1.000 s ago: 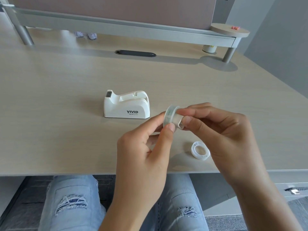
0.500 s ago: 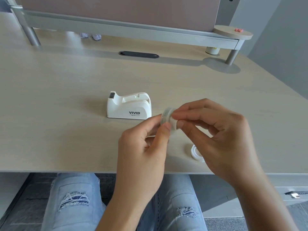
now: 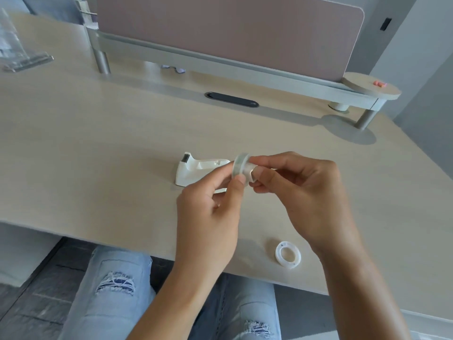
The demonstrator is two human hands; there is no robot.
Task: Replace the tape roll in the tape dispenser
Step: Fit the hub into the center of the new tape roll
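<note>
A white tape dispenser (image 3: 196, 171) stands on the pale wooden desk (image 3: 98, 148), its right end hidden behind my fingers. Just in front of it I hold a clear tape roll (image 3: 239, 167) upright above the desk. My left hand (image 3: 210, 212) pinches the roll's rim from below with thumb and forefinger. My right hand (image 3: 301, 192) grips a white hub piece (image 3: 250, 171) at the roll's right side. A second white ring, an empty tape core (image 3: 288, 254), lies flat on the desk near the front edge, below my right wrist.
A raised grey shelf (image 3: 220, 57) with a pink panel behind it runs along the back. A black cable slot (image 3: 231, 99) sits in the desk. A clear plastic stand (image 3: 22, 55) is at the far left. My knees in torn jeans are under the front edge.
The view has swung and tilted, so the desk now slopes down to the right. Both hands with the roll have risen in front of the dispenser's right end.
</note>
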